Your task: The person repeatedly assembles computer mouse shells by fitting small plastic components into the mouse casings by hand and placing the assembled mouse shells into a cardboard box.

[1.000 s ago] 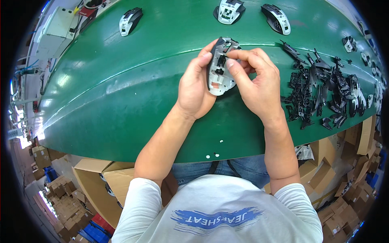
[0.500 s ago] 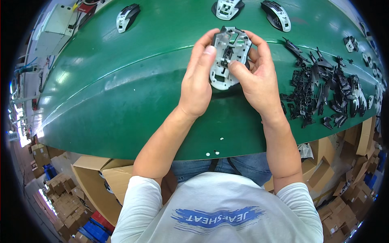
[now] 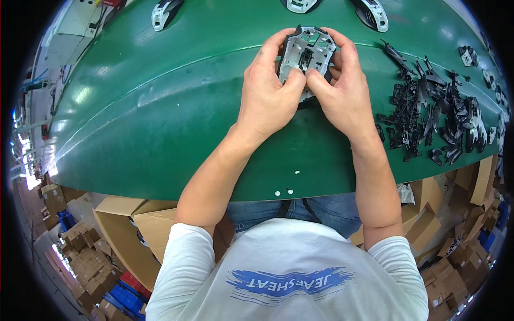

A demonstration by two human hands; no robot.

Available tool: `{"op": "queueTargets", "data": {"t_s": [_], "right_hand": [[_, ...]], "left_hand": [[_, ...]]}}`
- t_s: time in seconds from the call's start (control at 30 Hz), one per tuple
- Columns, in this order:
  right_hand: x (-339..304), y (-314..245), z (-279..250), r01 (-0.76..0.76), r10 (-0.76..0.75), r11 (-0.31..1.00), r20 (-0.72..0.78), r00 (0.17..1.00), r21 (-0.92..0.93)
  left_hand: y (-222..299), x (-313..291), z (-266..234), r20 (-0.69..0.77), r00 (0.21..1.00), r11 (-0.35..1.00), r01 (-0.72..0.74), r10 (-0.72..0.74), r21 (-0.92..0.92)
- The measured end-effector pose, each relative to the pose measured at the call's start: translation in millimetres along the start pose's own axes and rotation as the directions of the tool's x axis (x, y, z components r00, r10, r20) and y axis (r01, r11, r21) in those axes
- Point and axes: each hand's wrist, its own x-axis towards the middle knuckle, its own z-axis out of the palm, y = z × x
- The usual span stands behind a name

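Between my hands, above the green tabletop, is a computer mouse shell (image 3: pixel 316 49), pale grey inside with black edges and a black part at its middle. Its open inner side faces up. My left hand (image 3: pixel 270 96) wraps its left edge, with the thumb pressing inside near the middle. From the other side my right hand (image 3: pixel 342 88) grips the right edge, its thumb tip beside the left one. Both thumbs and palms hide the shell's lower end.
Black plastic parts (image 3: pixel 428 109) lie heaped on the green table (image 3: pixel 160 144) at right. Assembled mouse shells (image 3: pixel 166 13) sit along the far side. Small white pieces (image 3: pixel 284 193) rest by the near edge. Cardboard boxes (image 3: pixel 123 230) stand below.
My left thumb has moved from the shell's left edge onto its inside, meeting the right thumb. The view has shifted, so the far shells sit higher in the picture.
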Motion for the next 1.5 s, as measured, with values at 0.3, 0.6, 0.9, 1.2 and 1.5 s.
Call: {"op": "queueTargets", "data": {"t_s": [0.3, 0.6, 0.9, 1.2, 1.5], "right_hand": [[-2.4, -0.5, -3.7, 0.026, -0.025, 0.998, 0.020, 0.999, -0.049], [1.6, 6.4, -6.5, 0.053, -0.048, 0.996, 0.065, 0.997, -0.076], [0.7, -9.2, -8.8, -0.147, 0.102, 0.951, 0.172, 0.980, 0.273], [-2.0, -16.5, -15.1, -0.209, 0.101, 0.893, 0.274, 0.956, 0.400], [-1.0, -24.1, -21.9, -0.320, 0.186, 0.802, 0.298, 0.936, 0.504]], "left_hand": [[2.0, -1.7, 0.9, 0.007, 0.998, 0.997, -0.057, 0.057, 0.050], [4.5, 2.3, -4.1, 0.043, 0.995, 0.969, -0.101, 0.094, 0.226], [31.3, 9.1, -33.2, 0.288, 0.949, 0.985, 0.156, -0.128, -0.078], [48.3, 5.0, -38.7, 0.403, 0.912, 0.910, 0.229, -0.076, -0.346], [41.4, 7.4, -32.5, 0.377, 0.922, 0.861, 0.257, -0.083, -0.438]]}}
